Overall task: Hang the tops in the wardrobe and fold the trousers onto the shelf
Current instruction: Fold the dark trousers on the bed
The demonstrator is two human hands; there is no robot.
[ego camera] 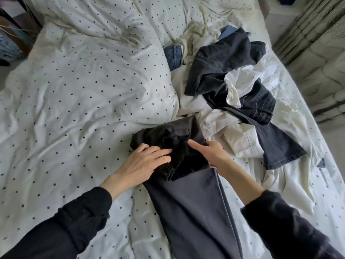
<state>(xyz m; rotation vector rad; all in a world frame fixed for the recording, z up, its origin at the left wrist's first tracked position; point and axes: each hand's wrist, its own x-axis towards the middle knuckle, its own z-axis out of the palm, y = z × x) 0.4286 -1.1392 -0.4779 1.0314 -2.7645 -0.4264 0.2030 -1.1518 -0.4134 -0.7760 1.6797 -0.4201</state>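
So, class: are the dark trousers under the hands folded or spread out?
Partly folded: the dark trousers' waist end is doubled back under both hands; legs lie straight.

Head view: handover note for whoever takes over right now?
Left hand: flat, fingers pressing the folded waist of the dark grey trousers on the polka-dot duvet.
Right hand: grips the same waist fold at its right edge.
Done: one fold started.
Left: finish folding and shelve; the pile beyond holds black jeans, blue jeans and white garments. Wardrobe not in view.
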